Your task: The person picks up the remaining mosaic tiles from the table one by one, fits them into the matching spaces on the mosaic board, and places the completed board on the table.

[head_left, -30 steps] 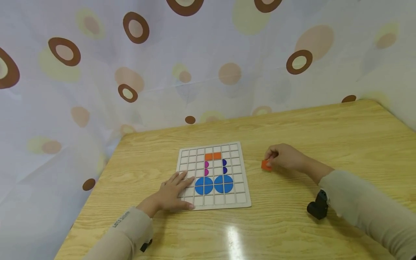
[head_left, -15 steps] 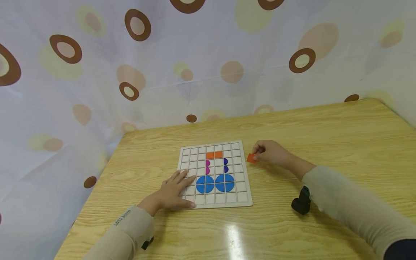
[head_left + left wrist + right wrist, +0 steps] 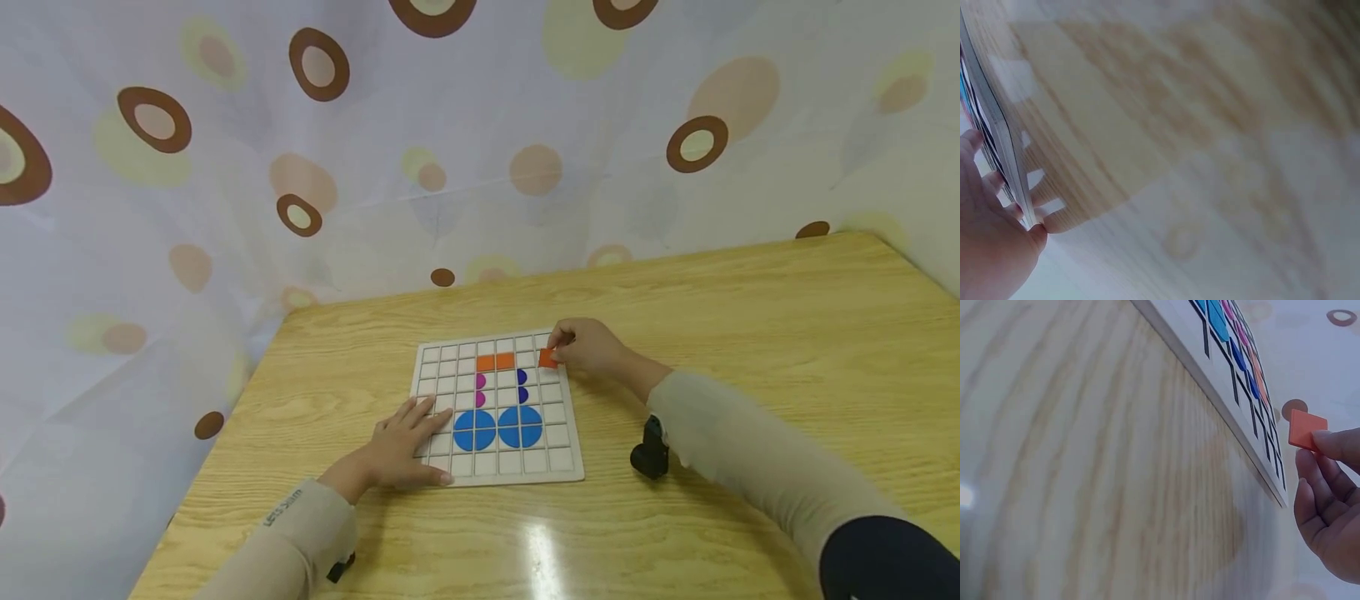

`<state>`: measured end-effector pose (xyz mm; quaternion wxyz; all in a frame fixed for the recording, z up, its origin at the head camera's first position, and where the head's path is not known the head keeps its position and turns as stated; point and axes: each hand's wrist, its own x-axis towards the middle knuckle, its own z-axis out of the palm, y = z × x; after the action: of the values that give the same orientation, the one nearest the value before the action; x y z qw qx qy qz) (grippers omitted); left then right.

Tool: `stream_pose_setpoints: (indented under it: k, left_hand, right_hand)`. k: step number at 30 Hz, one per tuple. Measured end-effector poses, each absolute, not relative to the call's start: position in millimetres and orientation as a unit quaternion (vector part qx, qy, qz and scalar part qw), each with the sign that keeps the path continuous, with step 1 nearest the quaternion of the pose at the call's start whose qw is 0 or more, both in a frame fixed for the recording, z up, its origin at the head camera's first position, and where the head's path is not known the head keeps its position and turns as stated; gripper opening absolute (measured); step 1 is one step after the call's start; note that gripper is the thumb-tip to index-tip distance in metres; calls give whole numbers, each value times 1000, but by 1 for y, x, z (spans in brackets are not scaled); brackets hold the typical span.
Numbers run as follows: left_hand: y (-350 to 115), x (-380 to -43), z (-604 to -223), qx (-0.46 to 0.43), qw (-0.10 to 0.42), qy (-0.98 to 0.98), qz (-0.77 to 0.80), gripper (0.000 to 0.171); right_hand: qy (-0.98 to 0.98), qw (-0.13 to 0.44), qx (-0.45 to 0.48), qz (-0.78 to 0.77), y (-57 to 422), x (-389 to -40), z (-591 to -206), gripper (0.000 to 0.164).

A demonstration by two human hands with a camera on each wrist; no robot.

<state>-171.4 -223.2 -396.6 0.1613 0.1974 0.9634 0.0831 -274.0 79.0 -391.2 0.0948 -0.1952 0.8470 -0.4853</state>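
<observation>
In the head view a white grid board [image 3: 562, 459] lies on the table with coloured tiles in some cells. Two orange squares [image 3: 496, 362] sit side by side near its top, with magenta half-circles [image 3: 481, 390] and dark blue half-circles [image 3: 522, 387] below. Lower down, blue quarter tiles form two circles [image 3: 475, 430]. My right hand [image 3: 592, 346] pinches a loose orange square tile [image 3: 547, 358] over the board's upper right. The right wrist view shows this tile [image 3: 1305, 430] between thumb and fingers, off the board. Spread fingers of my left hand [image 3: 401, 446] rest on the board's lower left.
The wooden table [image 3: 712, 317] extends on both sides of the board. A patterned cloth [image 3: 450, 108] hangs behind and to the left. Black wrist cameras are strapped on both sleeves, the right one [image 3: 651, 450] just above the tabletop.
My right hand has carried the pinched orange square tile leftward, from the table right of the board to above its upper right cells. The left hand has stayed on the board.
</observation>
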Motion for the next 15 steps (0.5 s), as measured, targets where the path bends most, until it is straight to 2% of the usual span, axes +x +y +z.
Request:
stream_pose_setpoints:
  k: [15]
  left_hand:
    - [-222, -171, -397, 188, 165, 965, 79, 86]
  right_hand:
    - [858, 116, -193, -461, 55, -285, -387, 4]
